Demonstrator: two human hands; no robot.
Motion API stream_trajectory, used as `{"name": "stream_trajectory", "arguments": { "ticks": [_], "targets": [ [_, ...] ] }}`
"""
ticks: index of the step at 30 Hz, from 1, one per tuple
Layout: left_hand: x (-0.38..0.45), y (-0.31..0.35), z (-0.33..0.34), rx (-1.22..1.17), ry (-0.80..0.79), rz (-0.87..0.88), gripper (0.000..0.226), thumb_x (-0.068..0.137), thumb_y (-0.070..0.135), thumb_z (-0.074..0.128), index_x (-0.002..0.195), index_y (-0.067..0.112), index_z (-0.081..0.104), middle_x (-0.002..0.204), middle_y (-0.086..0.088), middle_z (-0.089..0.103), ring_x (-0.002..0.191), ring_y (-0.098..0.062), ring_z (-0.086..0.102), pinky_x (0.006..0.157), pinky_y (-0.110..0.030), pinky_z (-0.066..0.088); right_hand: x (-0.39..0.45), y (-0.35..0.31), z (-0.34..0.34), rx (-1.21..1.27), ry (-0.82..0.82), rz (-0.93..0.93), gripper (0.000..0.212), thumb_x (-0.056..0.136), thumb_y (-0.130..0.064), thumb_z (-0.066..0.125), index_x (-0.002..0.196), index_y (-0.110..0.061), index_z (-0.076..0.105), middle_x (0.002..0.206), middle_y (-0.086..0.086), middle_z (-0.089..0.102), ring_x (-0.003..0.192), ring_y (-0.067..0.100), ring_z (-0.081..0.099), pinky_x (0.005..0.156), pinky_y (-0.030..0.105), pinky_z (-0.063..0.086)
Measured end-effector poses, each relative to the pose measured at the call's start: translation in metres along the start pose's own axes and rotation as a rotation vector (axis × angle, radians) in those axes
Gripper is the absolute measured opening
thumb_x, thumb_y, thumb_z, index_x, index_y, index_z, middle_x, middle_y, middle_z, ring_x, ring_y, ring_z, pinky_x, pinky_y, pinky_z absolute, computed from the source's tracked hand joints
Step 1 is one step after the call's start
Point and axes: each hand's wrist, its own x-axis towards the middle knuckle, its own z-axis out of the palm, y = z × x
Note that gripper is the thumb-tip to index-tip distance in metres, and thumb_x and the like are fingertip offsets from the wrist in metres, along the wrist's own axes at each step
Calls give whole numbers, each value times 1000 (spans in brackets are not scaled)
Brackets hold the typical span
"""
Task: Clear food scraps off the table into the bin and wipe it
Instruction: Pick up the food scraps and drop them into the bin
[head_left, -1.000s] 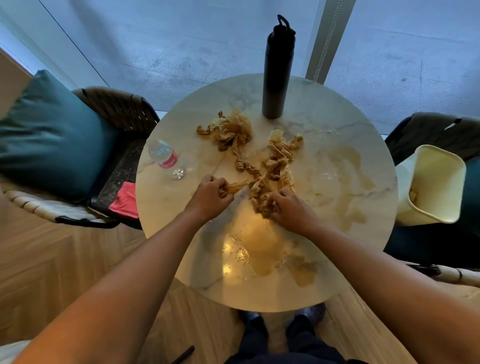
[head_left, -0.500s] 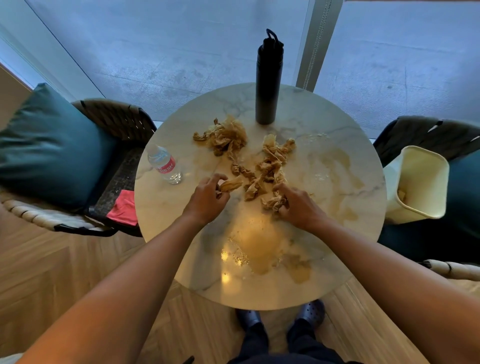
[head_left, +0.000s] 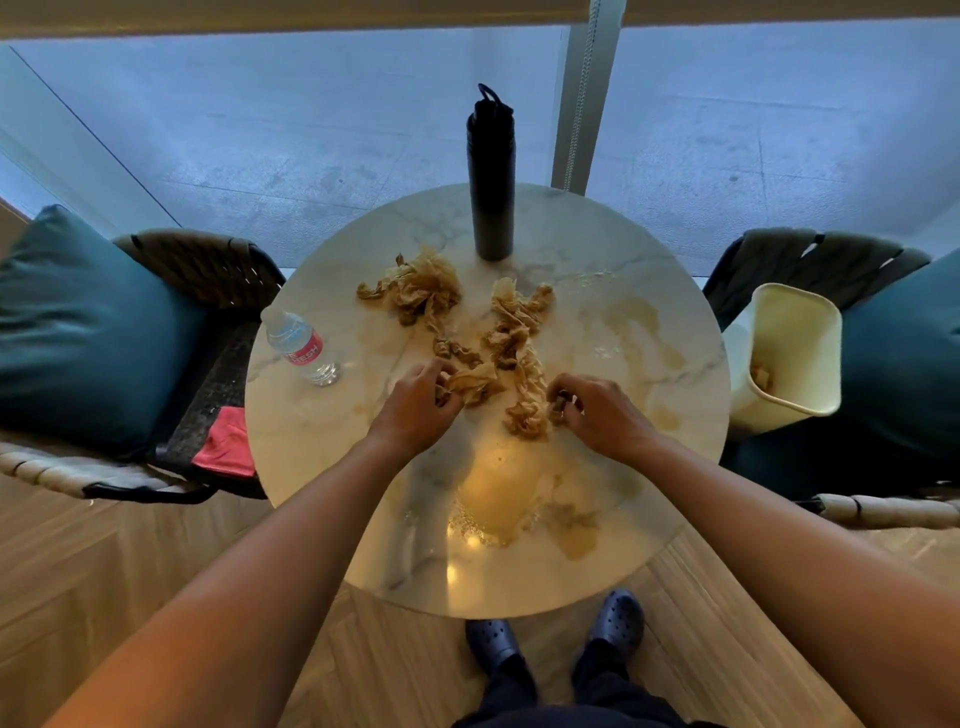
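**Q:** what changed in the last second?

**A:** Mostly the right hand (head_left: 597, 410). It was buried in the near end of the scraps (head_left: 519, 364); now it's slid out to the right edge of the strand, fingers curled on a small bit. My left hand (head_left: 423, 408) hasn't let go, still pinching a flat piece by the pile's left side.

**Q:** so progress?

**A:** Barely. The scraps are still spread across the middle of the table (head_left: 675, 332), with a second clump (head_left: 421, 291) further back by the black flask (head_left: 491, 176). The bin (head_left: 789, 353) sits off the right edge with only a little inside. Wet stains remain, so I'd guess wiping is a long way off.
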Motion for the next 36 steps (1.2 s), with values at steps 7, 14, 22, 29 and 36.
{"name": "stream_trajectory", "arguments": {
  "ticks": [7, 14, 22, 29, 36],
  "targets": [
    [9, 28, 8, 66, -39, 57, 30, 96, 34, 65, 124, 25, 58, 87, 1, 66, 67, -2, 58, 56, -17, 40, -9, 3, -27, 163, 99, 97, 37, 87, 10, 44, 88, -16, 70, 83, 3, 68, 74, 14, 65, 69, 27, 53],
    [22, 58, 27, 131, -77, 156, 31, 98, 35, 61, 128, 26, 59, 108, -4, 71, 86, -20, 67, 70, -33, 53, -19, 15, -50, 256, 151, 276, 17, 92, -15, 59, 89, -19, 75, 81, -5, 72, 76, 8, 67, 78, 30, 56],
    [47, 92, 61, 174, -87, 289, 19, 94, 23, 66, 113, 23, 68, 104, -4, 72, 101, -22, 65, 83, -43, 58, -41, 51, -76, 177, 119, 216, 40, 91, -18, 72, 129, -22, 61, 106, -5, 67, 94, 7, 64, 81, 7, 45],
    [67, 133, 103, 118, -86, 373, 16, 84, 11, 78, 99, 9, 74, 114, -12, 64, 101, -19, 61, 87, -26, 55, -63, 91, -106, 130, 217, 284, 18, 91, -20, 71, 109, -15, 72, 107, 1, 73, 95, 13, 70, 93, 34, 57],
    [89, 192, 149, 25, -194, 364, 11, 84, 16, 78, 95, 16, 76, 85, 3, 71, 74, -7, 64, 73, -26, 57, -91, 144, -141, 43, 352, 367, 13, 89, -15, 72, 102, -13, 73, 104, 8, 67, 92, 20, 65, 90, 36, 56]
  ]
}}
